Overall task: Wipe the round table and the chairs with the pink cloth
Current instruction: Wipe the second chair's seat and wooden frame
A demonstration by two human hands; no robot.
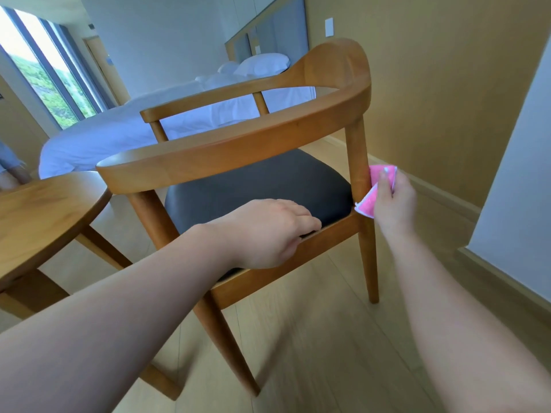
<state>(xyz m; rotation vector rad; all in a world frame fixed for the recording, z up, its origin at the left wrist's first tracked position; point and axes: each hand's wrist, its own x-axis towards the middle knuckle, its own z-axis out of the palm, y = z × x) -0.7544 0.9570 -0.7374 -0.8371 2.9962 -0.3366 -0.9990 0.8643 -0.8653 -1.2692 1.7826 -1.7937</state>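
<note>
Pressing pink cloth (376, 189) against chair leg (357, 162), right grip (393, 201).

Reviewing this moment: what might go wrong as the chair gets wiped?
1. The chair looks tipped; if the left hand gripping the seat edge slips, it may drop.
2. The pink cloth is only pinched by the right hand against the leg and may slip out.

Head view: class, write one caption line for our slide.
Right hand presses the pink cloth against a chair leg; left hand grips the seat edge.
</note>
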